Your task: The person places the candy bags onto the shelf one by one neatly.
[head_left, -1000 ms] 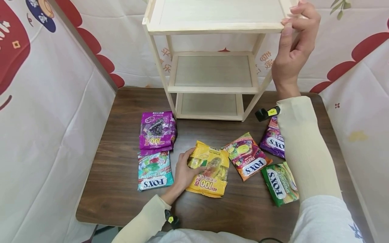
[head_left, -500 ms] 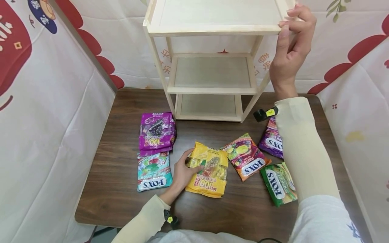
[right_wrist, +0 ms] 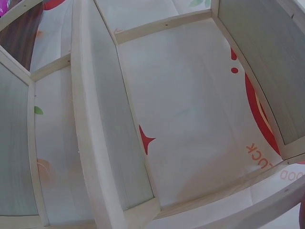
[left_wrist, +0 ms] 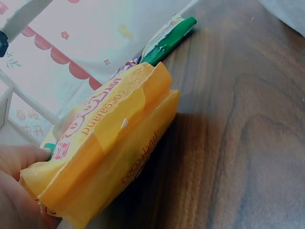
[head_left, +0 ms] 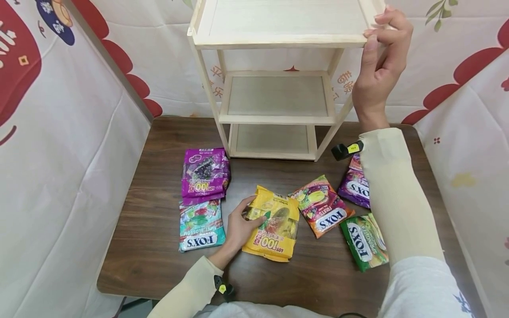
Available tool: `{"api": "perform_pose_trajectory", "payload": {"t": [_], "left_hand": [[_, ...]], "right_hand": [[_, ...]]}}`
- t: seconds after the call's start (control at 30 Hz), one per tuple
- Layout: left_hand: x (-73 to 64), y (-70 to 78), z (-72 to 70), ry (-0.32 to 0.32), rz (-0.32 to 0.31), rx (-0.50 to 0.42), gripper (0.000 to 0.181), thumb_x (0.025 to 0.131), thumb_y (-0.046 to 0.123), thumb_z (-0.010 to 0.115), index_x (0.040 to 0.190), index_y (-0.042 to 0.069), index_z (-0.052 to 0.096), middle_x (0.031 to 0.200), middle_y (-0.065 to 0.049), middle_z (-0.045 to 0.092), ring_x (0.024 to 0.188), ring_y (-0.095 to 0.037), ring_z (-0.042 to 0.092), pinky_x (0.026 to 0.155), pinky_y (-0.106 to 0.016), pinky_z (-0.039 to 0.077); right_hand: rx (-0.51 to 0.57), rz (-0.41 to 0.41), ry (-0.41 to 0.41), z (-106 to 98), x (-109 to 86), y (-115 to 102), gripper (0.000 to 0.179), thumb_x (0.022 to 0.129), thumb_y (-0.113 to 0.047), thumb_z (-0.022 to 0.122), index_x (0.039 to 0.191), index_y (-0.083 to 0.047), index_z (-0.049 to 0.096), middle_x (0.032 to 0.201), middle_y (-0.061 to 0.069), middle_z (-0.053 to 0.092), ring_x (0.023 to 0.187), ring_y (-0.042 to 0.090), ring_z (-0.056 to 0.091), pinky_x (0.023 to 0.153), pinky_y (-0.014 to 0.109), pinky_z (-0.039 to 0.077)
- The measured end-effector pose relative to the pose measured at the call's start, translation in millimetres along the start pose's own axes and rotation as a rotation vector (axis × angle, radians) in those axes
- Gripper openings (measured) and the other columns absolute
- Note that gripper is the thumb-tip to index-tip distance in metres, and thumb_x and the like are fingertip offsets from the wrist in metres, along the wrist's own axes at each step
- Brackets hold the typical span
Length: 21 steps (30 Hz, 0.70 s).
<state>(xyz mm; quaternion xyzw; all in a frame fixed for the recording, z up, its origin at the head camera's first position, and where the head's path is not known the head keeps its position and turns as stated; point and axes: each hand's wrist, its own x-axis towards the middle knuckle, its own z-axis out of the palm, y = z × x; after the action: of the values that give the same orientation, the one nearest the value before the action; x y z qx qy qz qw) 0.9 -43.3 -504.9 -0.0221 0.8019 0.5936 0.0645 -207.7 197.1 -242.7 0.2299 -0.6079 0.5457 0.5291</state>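
My left hand (head_left: 240, 226) grips the left edge of a yellow LOT 100 candy bag (head_left: 274, 240), with the thumb across its front and the other fingers partly hidden. The left wrist view shows that bag (left_wrist: 114, 129) close up, its folded end toward the camera and the thumb (left_wrist: 19, 157) pressed on its face. Up at the top right corner of a pale wooden three-tier shelf (head_left: 278, 39), my right hand (head_left: 377, 73) holds the rim between thumb and fingers. From the right wrist, mostly the shelf's frame (right_wrist: 97, 143) and panels appear.
Left of the yellow bag lie purple LOT 100 bags (head_left: 204, 174) and a teal FOX'S bag (head_left: 202, 225). To its right are an orange-red FOX'S bag (head_left: 322, 205), a green one (head_left: 363, 243) and a purple one (head_left: 355, 185), partly behind the right sleeve. Printed cloth (head_left: 79, 132) surrounds the wooden table (head_left: 135, 247).
Both hands keep their holds. The yellow bag's near end has shifted very slightly toward the body, and the head view has moved a little. The other bags stay where they were.
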Motion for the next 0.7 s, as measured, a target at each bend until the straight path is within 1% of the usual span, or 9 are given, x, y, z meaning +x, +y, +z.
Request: {"api": "perform_pose_trajectory", "payload": {"t": [0.1, 0.2, 0.3, 0.43, 0.53, 0.7], "left_hand": [[-0.3, 2.0, 0.2, -0.002, -0.014, -0.015, 0.063, 0.076, 0.016, 0.081, 0.133, 0.024, 0.056, 0.113, -0.007, 0.062, 0.086, -0.018, 0.059, 0.067, -0.030, 0.054], [0.4, 3.3, -0.2, 0.001, -0.035, -0.026, 0.062, 0.076, 0.014, 0.081, 0.132, 0.025, 0.057, 0.113, -0.006, 0.061, 0.085, -0.017, 0.057, 0.065, -0.029, 0.053], [1.9, 4.0, -1.0, 0.003, -0.046, -0.031, 0.062, 0.075, 0.013, 0.081, 0.131, 0.026, 0.058, 0.115, -0.006, 0.061, 0.090, -0.018, 0.055, 0.067, -0.031, 0.053], [3.1, 3.8, -1.8, -0.003, -0.059, -0.051, 0.062, 0.075, 0.013, 0.081, 0.131, 0.024, 0.058, 0.120, -0.009, 0.059, 0.101, -0.024, 0.055, 0.075, -0.035, 0.053], [3.5, 2.9, -2.7, -0.010, -0.093, -0.100, 0.061, 0.075, 0.012, 0.081, 0.131, 0.022, 0.058, 0.120, -0.011, 0.059, 0.102, -0.025, 0.056, 0.077, -0.036, 0.052], [4.8, 1.7, -4.4, -0.034, -0.155, -0.226, 0.062, 0.077, 0.005, 0.078, 0.133, 0.017, 0.056, 0.107, -0.015, 0.062, 0.085, -0.022, 0.060, 0.067, -0.033, 0.055]], "right_hand": [[-0.001, -0.002, -0.004, 0.3, -0.1, -0.5, 0.011, 0.078, -0.001, 0.042, 0.077, 0.004, 0.051, 0.100, 0.005, 0.053, 0.109, 0.023, 0.046, 0.113, 0.036, 0.023], [-0.003, -0.001, -0.005, 0.7, -0.2, -1.5, 0.012, 0.079, -0.001, 0.042, 0.078, 0.008, 0.050, 0.101, 0.005, 0.053, 0.110, 0.024, 0.046, 0.113, 0.036, 0.023], [-0.001, 0.002, -0.002, 0.5, 0.0, -2.6, 0.012, 0.079, -0.001, 0.042, 0.079, 0.008, 0.050, 0.101, 0.005, 0.053, 0.110, 0.024, 0.046, 0.113, 0.036, 0.023], [0.016, -0.001, 0.008, 0.1, 0.2, -2.3, 0.012, 0.079, -0.001, 0.043, 0.078, 0.009, 0.050, 0.100, 0.005, 0.053, 0.108, 0.025, 0.046, 0.112, 0.036, 0.024], [0.032, -0.006, 0.014, -0.1, -0.3, -1.2, 0.012, 0.078, -0.001, 0.043, 0.078, 0.010, 0.050, 0.099, 0.006, 0.054, 0.108, 0.026, 0.047, 0.112, 0.037, 0.024], [0.033, -0.006, 0.009, -1.1, -0.3, -1.5, 0.013, 0.078, -0.001, 0.044, 0.079, 0.011, 0.050, 0.100, 0.007, 0.054, 0.110, 0.026, 0.047, 0.112, 0.038, 0.024]]}}
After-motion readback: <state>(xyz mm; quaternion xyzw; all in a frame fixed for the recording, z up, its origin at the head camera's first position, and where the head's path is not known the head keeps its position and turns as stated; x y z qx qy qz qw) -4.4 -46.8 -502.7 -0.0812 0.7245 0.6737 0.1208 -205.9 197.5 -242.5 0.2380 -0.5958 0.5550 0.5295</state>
